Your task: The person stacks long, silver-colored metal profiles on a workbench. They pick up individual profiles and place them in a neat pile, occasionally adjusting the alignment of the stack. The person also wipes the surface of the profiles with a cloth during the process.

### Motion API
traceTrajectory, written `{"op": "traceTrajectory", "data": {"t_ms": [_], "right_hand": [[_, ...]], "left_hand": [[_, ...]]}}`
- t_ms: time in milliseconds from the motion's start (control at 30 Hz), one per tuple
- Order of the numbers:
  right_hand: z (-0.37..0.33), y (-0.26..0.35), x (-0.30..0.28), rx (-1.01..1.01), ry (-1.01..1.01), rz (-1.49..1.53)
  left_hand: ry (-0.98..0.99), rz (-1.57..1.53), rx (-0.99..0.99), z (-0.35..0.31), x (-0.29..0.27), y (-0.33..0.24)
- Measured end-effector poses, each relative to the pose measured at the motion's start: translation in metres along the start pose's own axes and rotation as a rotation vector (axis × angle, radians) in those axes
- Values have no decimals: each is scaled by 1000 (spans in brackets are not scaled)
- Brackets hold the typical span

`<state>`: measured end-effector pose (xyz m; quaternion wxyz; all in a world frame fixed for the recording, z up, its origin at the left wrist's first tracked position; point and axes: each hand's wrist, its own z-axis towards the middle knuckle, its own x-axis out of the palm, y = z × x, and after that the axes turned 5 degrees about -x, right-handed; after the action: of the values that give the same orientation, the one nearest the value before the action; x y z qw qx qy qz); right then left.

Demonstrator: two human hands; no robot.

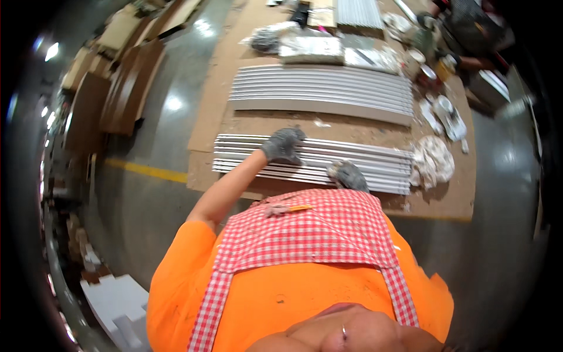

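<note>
One gloved left hand point(283, 145) and one gloved right hand point(347, 176) rest at the near silver strips point(237, 155) on the cardboard-covered bench point(210, 126); whether the fingers grasp cannot be told. A crumpled rag point(433, 161) crowds their right end. Beyond: second strip stack point(322, 88), plastic-wrapped pack point(311, 50), jar point(414, 60).

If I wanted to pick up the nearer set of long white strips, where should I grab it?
Probably near both ends, from above, across the long edges: the nearer strips lie flat, long and narrow, so a middle hold might let them sag. The left end lies free; at the right, the crumpled cloth crowds your fingers.
</note>
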<state>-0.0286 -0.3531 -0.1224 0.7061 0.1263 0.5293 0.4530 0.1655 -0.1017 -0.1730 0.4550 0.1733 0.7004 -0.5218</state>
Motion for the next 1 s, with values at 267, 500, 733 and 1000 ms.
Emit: {"op": "traceTrajectory", "data": {"t_ms": [267,500,733,1000], "right_hand": [[8,-38,7,857,321,1163],[-10,-1,21,488,-141,676],[30,-5,4,86,-66,260],[64,6,4,40,-218,319]], "left_hand": [[6,28,-60,6,-20,-2],[181,257,-228,31,-5,-40],[39,287,-222,35,-30,-43],[-568,281,-180,47,-150,-59]]}}
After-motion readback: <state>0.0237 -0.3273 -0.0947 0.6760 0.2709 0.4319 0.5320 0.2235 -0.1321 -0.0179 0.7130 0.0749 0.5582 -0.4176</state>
